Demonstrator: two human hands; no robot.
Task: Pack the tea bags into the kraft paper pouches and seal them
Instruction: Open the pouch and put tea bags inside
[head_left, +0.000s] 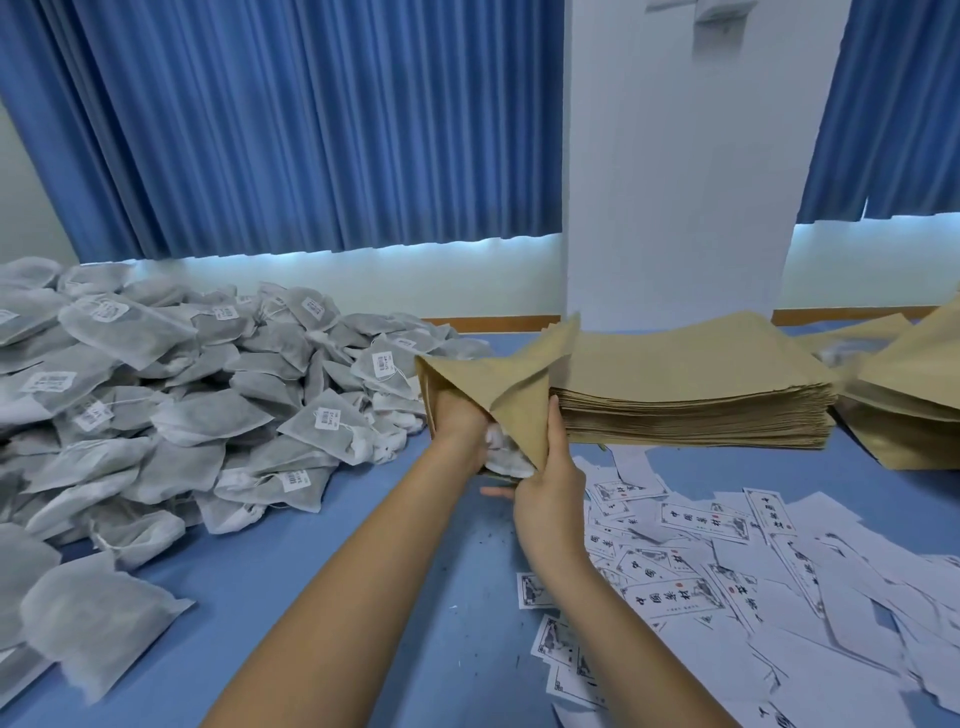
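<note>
Two hands share one pouch (498, 384): right hand (550, 483) grasps its edge to spread the mouth; left hand (457, 431), grip hidden, feeds in a tea bag (506, 457); heap (156, 395) waits at nine o'clock.

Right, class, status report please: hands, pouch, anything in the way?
Left hand in kraft pouch mouth with tea bags, fingers hidden. Right hand grips pouch edge. Not yet sealed. Pouch stack close behind, no obstruction.

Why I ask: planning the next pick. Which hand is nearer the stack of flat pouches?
Right. The right hand grips the open pouch just beside the stack; the left hand, reaching into that pouch, sits farther left.
</note>
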